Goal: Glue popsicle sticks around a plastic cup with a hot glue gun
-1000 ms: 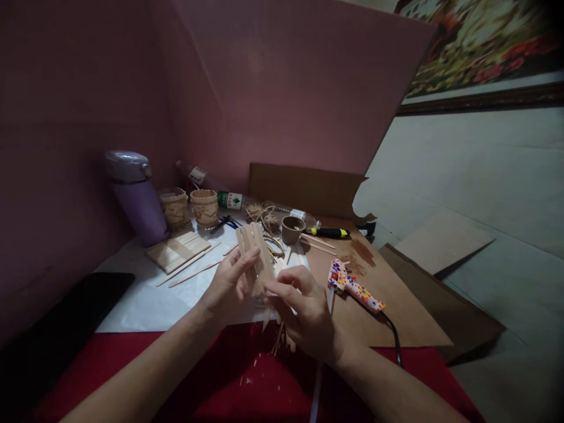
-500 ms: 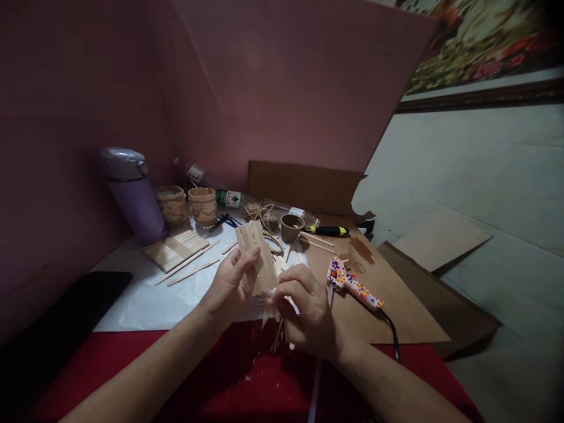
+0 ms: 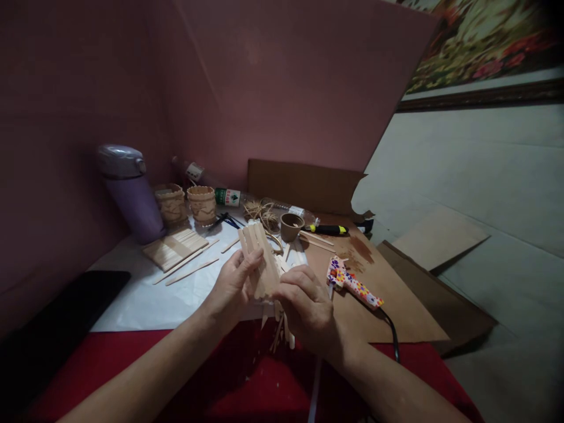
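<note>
Has curled the right hand (image 3: 306, 306) in against the lower right corner of the craft-stick panel (image 3: 261, 263), with the index finger less extended than a second ago; probably means close handling at that corner. Holds the panel slanted near mid-frame, clamped between thumb and fingers of the left hand (image 3: 231, 283). Bunches the right fingers together, tips hidden; cannot tell whether pinching anything
</note>
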### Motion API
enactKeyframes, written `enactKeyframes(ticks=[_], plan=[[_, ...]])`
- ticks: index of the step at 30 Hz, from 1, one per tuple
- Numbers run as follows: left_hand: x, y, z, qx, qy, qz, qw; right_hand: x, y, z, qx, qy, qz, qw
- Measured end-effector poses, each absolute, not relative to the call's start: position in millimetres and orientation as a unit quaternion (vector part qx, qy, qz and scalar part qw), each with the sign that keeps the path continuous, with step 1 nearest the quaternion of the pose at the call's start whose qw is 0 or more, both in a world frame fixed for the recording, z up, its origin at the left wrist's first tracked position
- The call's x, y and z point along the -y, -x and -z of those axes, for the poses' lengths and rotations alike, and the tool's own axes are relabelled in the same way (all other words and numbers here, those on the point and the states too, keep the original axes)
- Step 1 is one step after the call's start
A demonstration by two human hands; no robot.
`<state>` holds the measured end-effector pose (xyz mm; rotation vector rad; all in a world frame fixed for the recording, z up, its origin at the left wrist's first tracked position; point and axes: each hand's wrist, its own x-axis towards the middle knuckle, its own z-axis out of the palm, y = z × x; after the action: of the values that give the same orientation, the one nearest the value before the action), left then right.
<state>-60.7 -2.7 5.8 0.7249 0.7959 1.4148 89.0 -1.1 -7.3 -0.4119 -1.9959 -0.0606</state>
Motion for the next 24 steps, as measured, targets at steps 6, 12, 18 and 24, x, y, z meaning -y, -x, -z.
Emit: enactKeyframes(ticks=[6,12,18,24], plan=[[1.4,61.3,-5.6,-0.327,-0.332,-0.64,0.611,2.3,-90.5,6.9,0.837,0.168,0.027,0.52],[1.9,62.0,-8.0,-0.317,-0.335,-0.65,0.604,3.4,-89.7,7.4,0.826,0.195,0.049,0.527],[1.3,60.1,-4.9,-0.329,-0.326,-0.649,0.603,3.2,-89.9,8.2,0.829,0.188,0.048,0.524],[0.8,59.8,-6.0,-0.327,-0.328,-0.65,0.603,2.1,-89.7,7.7,0.836,0.18,0.059,0.516]])
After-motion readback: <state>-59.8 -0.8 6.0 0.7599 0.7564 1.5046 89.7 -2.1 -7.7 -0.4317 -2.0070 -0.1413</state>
